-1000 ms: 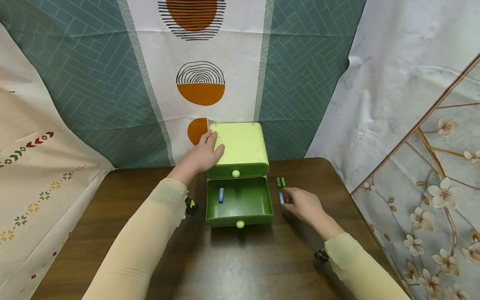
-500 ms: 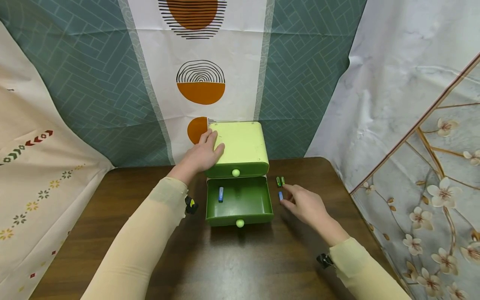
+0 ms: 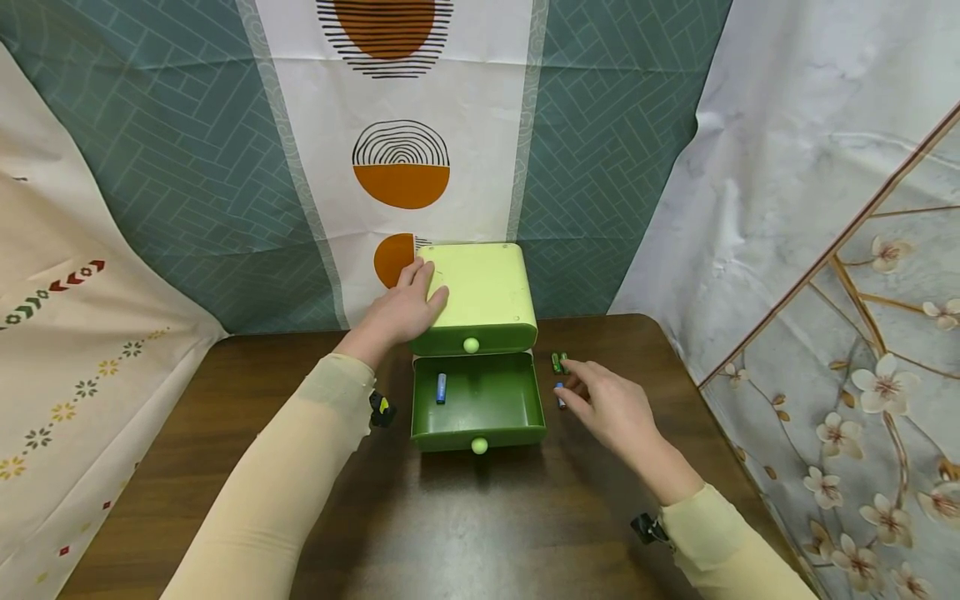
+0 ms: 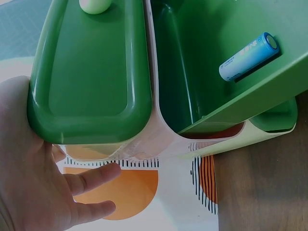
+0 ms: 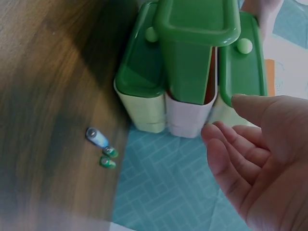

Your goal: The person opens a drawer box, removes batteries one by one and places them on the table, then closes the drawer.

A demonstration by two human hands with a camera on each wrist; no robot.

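My left hand [image 3: 401, 310] rests with spread fingers on the top left of a small green drawer unit [image 3: 483, 287]. Its middle drawer [image 3: 438, 442] is pulled out, and one blue battery [image 4: 249, 57] lies near that drawer's left wall. To the right of the unit, my right hand [image 3: 611, 404] hovers over the table, thumb and fingers apart and holding nothing. Just past its fingertips lies a second blue battery [image 5: 97, 137] on the wood. Close behind that are two small green batteries [image 5: 108, 162], one partly covered by the fingertips in the head view.
The brown wooden table [image 3: 480, 533] extends in front of and beside the unit. The unit's top drawer [image 5: 197, 21] is the pulled-out one's neighbour and stays closed, as does the bottom drawer [image 5: 142, 62]. Patterned cloths [image 3: 600, 167] hang behind and at both sides.
My right hand has drawn back from the blue battery on the table, its fingertips shifting slightly toward the green ones. The left hand and the pulled-out drawer have stayed in place.
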